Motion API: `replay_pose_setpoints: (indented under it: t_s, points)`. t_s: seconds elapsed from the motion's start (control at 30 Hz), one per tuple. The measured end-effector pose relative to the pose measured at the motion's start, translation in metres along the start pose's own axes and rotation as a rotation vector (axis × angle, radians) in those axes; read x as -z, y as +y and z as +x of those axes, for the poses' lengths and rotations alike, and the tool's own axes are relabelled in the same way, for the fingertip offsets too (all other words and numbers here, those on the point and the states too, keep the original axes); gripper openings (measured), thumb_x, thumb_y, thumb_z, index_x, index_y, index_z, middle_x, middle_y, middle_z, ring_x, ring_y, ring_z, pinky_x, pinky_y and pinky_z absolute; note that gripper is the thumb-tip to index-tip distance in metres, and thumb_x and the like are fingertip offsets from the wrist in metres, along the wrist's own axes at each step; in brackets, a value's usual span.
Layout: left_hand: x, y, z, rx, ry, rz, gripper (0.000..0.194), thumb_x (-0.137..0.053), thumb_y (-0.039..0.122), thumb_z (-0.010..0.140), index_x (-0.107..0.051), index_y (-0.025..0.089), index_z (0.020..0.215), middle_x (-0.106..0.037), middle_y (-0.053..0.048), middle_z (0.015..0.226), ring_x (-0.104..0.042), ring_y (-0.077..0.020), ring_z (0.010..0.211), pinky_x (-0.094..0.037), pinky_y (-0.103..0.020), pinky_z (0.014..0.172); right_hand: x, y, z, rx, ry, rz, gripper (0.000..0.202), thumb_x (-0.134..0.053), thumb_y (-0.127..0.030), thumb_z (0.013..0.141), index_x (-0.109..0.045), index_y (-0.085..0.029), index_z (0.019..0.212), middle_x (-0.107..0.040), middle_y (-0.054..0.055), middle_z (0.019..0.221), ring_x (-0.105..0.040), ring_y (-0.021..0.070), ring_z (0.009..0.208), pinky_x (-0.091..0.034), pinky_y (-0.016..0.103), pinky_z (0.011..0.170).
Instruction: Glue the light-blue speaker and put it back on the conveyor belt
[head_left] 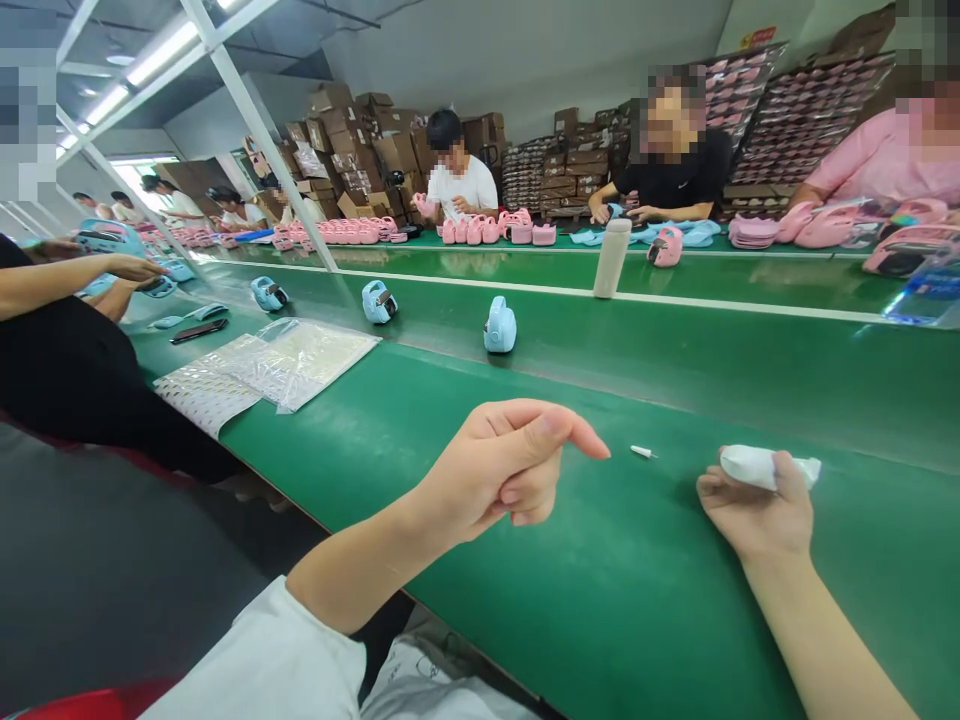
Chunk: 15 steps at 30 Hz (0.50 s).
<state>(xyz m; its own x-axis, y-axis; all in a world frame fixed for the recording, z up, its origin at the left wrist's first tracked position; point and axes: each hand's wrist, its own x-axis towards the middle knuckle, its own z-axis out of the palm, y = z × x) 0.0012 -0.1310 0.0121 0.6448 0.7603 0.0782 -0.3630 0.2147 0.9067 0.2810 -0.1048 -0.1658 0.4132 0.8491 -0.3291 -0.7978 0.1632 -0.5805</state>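
- Right hand (757, 505): fingers wrapped around a soft white wad of cloth (765, 465); its ends protrude on both sides of the fist.
- Left hand (510, 470): loosely curled, empty, forefinger extended toward a small white pointed piece (642, 452) lying between the hands.
- Green matte belt (600, 580): smooth and bare around both hands.
- Beyond the left hand: rounded pale-blue plastic device (499, 326); details unclear.
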Motion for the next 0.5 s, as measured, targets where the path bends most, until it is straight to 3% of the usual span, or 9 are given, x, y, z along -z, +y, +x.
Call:
replay_pose_setpoints:
  t_s: [0.23, 0.43, 0.5]
  points:
    - [-0.003, 0.000, -0.012, -0.028, -0.038, -0.074, 0.025, -0.053, 0.031, 0.090, -0.071, 0.017, 0.082, -0.025, 0.010, 0.037, -0.020, -0.0019, 0.030, -0.029, -0.012, 0.033, -0.006, -0.002, -0.004, -0.045, 0.069, 0.053, 0.027, -0.038, -0.028, 0.089, -0.057, -0.016, 0.073, -0.056, 0.005, 0.070, -0.046, 0.0143, 0.050, -0.044, 0.024, 0.038]
    - [-0.012, 0.006, -0.017, -0.110, -0.048, -0.136, 0.022, -0.055, 0.032, 0.088, -0.072, 0.019, 0.081, -0.024, 0.010, 0.034, -0.017, -0.0025, 0.027, -0.028, -0.013, 0.029, -0.009, -0.004, -0.008, -0.032, 0.083, 0.067, 0.030, -0.035, -0.030, 0.091, -0.056, -0.015, 0.074, -0.054, 0.006, 0.069, -0.045, 0.0139, 0.049, -0.042, 0.023, 0.037]
    - [-0.008, 0.008, -0.020, -0.123, -0.025, -0.107, 0.021, -0.057, 0.032, 0.086, -0.072, 0.020, 0.080, -0.023, 0.010, 0.033, -0.017, -0.0025, 0.026, -0.028, -0.013, 0.029, -0.009, -0.006, -0.009, -0.041, 0.079, 0.070, 0.032, -0.034, -0.029, 0.092, -0.056, -0.015, 0.074, -0.054, 0.007, 0.069, -0.046, 0.0144, 0.050, -0.041, 0.024, 0.038]
